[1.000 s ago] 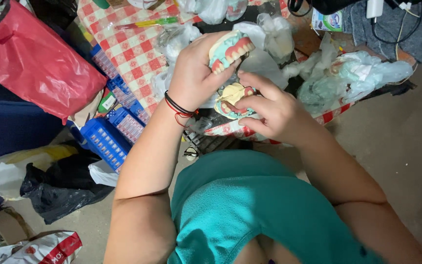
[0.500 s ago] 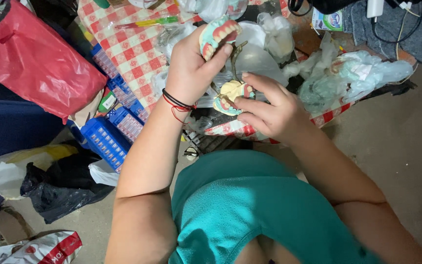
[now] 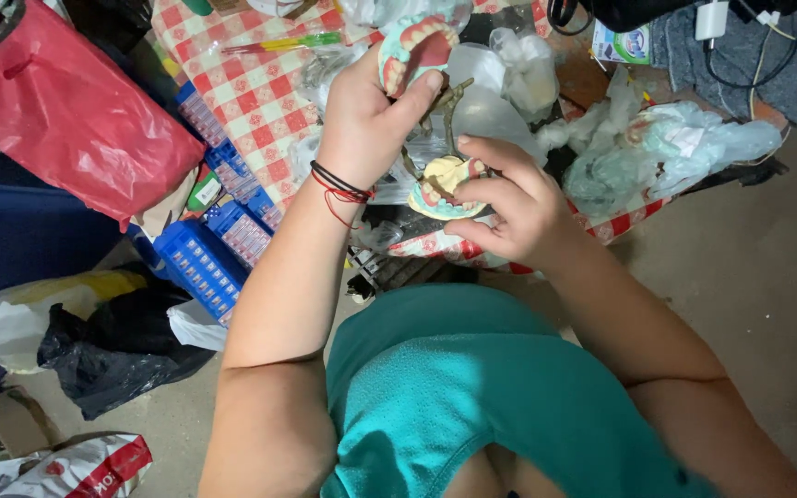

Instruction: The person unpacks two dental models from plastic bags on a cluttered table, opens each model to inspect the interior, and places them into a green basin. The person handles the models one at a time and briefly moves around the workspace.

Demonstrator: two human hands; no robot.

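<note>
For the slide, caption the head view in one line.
Left hand lifts an upper denture model while right hand holds the lower denture model above a checkered tablecloth.

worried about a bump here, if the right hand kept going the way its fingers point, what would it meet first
Most likely the left hand and its banded wrist: the right hand, holding the lower denture model, points left across the table. Depth is unclear, so it might pass just beneath.
</note>
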